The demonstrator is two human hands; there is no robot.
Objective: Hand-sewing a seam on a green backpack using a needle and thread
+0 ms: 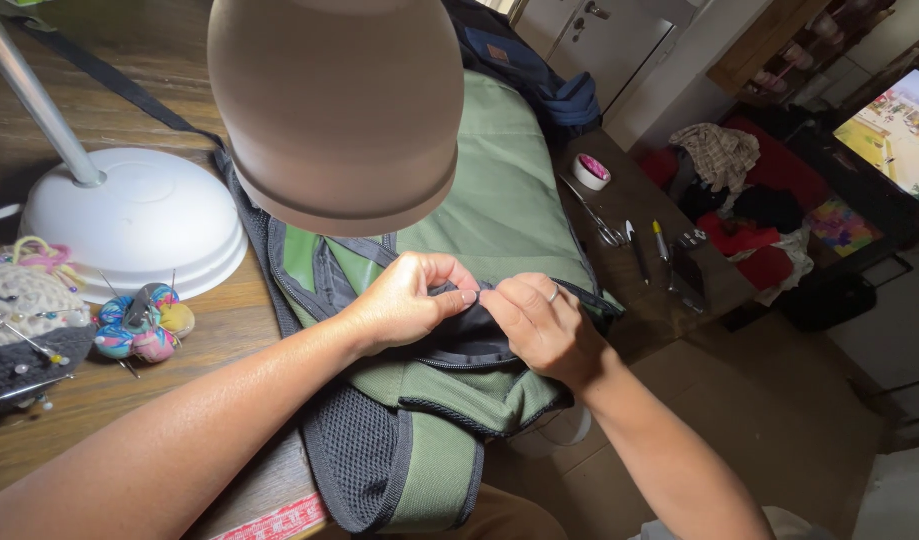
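The bag [500,200] is matt green woven cloth with dark trim and coarse black mesh [355,455] at its lower edge. The bench [110,400] is dull brown wood with visible grain. The lamp base [140,220] is smooth, glossy white, probably plastic; its pole [35,100] looks like brushed metal. The pincushions [145,322] are patterned cloth.

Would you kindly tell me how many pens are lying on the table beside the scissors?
2: a dark pen right of the scissors, and a yellow-capped pen just beyond it. Others may be hidden.
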